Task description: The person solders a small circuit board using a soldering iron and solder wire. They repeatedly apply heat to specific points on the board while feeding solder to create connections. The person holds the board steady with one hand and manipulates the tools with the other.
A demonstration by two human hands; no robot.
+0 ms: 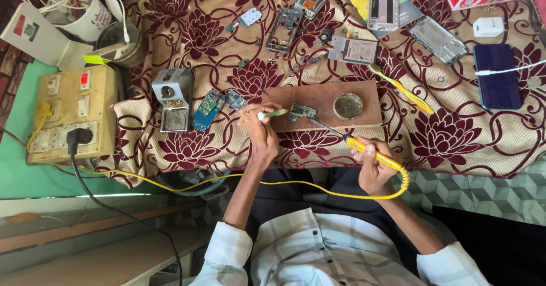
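Observation:
My left hand (259, 128) grips a green-handled tool (277, 113) whose tip meets a small circuit board (301, 111) lying on a brown wooden block (324, 97). My right hand (372, 169) holds a yellow soldering iron (372, 152) by its handle. The iron's thin metal tip reaches up-left to the circuit board. A yellow cord (284, 183) runs from the iron across my lap. A round tin (347, 106) sits on the block to the right of the board.
A floral cloth (455, 138) covers the table. On it lie a soldering stand (173, 98), blue circuit boards (209, 108), several phone frames and parts (437, 38), a dark phone (497, 75), a yellow-green toothbrush (401, 87). A switch box (71, 112) with a black plug stands at left.

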